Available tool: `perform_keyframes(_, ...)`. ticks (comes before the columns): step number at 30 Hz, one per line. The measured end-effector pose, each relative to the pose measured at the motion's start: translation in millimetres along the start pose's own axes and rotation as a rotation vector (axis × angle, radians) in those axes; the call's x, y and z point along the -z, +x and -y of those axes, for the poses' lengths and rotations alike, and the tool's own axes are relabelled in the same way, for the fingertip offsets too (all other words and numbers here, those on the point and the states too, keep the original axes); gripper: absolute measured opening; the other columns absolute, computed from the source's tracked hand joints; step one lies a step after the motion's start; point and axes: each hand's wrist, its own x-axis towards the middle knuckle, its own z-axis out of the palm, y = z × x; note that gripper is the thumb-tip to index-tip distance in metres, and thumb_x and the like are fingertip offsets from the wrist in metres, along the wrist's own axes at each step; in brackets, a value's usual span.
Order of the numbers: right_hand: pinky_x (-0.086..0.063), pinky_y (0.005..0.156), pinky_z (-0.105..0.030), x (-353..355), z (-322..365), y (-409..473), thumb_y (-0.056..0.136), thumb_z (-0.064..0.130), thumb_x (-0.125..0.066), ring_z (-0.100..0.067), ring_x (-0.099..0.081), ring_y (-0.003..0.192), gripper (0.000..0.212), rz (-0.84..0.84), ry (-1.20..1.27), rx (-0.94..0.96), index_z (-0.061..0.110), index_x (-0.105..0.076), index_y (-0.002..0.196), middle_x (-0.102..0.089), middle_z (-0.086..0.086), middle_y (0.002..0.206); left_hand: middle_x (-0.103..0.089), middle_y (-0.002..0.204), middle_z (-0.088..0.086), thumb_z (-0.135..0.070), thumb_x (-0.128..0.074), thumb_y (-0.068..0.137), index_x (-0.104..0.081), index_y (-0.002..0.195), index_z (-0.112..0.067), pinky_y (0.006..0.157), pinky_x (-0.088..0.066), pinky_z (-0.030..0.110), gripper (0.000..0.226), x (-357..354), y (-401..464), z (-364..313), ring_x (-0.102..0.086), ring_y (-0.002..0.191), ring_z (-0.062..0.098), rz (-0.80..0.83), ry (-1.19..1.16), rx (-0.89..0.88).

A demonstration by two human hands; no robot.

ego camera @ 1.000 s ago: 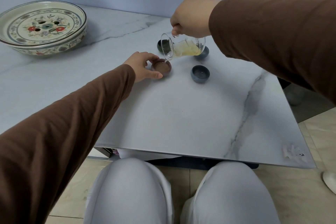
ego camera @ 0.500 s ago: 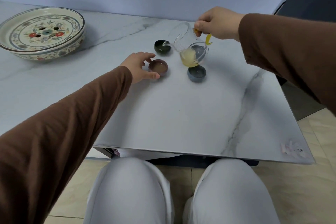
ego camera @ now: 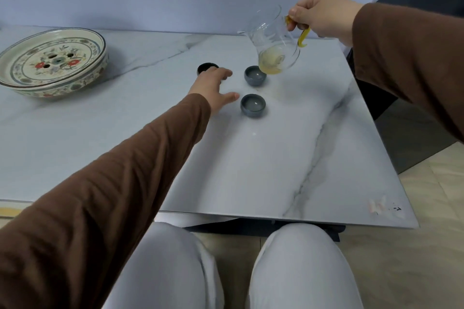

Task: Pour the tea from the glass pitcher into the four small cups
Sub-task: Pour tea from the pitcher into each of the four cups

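Note:
My right hand (ego camera: 324,15) pinches the yellow handle of the glass pitcher (ego camera: 275,42) and holds it in the air above the far right of the table. The pitcher is nearly upright, with a little yellow tea at its bottom. Just below and left of it stands a grey-blue cup (ego camera: 255,75), and a second grey-blue cup (ego camera: 252,105) stands nearer to me. A black cup (ego camera: 207,68) sits behind my left hand (ego camera: 213,85), which hovers low with fingers spread beside the cups. My left hand and wrist hide the brown cup.
A large floral ceramic dish (ego camera: 50,63) rests at the far left of the white marble table (ego camera: 276,170). The table's right edge drops to a tiled floor. My knees are under the near edge.
My right hand has swung the pitcher from its pouring tilt over the brown cup back upright, then up and to the right. My left hand has let go of the brown cup and now covers it.

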Motion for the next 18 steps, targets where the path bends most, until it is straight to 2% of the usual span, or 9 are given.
perform_keyframes(4,-0.037,0.065,-0.026,13,-13,5,0.101,0.034,-0.042,-0.014,-0.044,0.066,0.040,-0.016,-0.057,0.008,0.008,-0.072,0.104,-0.052,0.004,0.073,-0.052,0.134,0.008,-0.034,-0.072,0.081,-0.048,0.137,-0.014,0.107,-0.040,0.036,0.064,-19,29,-17,-0.051,0.122,0.024,-0.025,-0.044,0.075)
perform_keyframes(7,-0.038,0.078,-0.030,15,-22,11,0.101,0.034,-0.042,-0.020,-0.048,0.083,0.040,-0.013,-0.103,0.019,0.008,-0.072,0.103,-0.057,-0.003,0.089,-0.050,0.136,0.008,-0.036,-0.073,0.080,-0.045,0.139,-0.013,0.106,-0.040,0.032,0.068,-28,50,-23,-0.053,0.123,0.023,0.000,-0.040,0.114)
perform_keyframes(11,-0.039,0.077,-0.031,14,-35,21,0.101,0.034,-0.041,-0.022,-0.050,0.081,0.041,0.011,-0.172,0.019,0.007,-0.072,0.102,-0.057,-0.007,0.091,-0.049,0.139,0.007,-0.039,-0.074,0.078,-0.043,0.141,-0.015,0.104,-0.041,0.031,0.075,-40,73,-28,-0.053,0.123,0.022,0.035,-0.049,0.173)
perform_keyframes(15,-0.036,0.061,-0.028,12,-39,28,0.100,0.035,-0.041,-0.015,-0.051,0.063,0.036,0.039,-0.324,0.022,0.014,-0.069,0.098,-0.057,-0.001,0.077,-0.049,0.141,0.005,-0.044,-0.074,0.075,-0.042,0.142,-0.015,0.105,-0.037,0.032,0.080,-50,85,-32,-0.049,0.128,0.024,0.073,0.037,0.194)
perform_keyframes(18,-0.037,0.072,-0.030,11,-39,34,0.099,0.035,-0.041,-0.023,-0.057,0.081,0.035,0.041,-0.436,0.049,0.015,-0.069,0.100,-0.061,-0.003,0.087,-0.050,0.142,0.006,-0.043,-0.076,0.074,-0.042,0.142,-0.015,0.106,-0.036,0.031,0.081,-55,91,-31,-0.047,0.130,0.025,0.067,0.035,0.204)
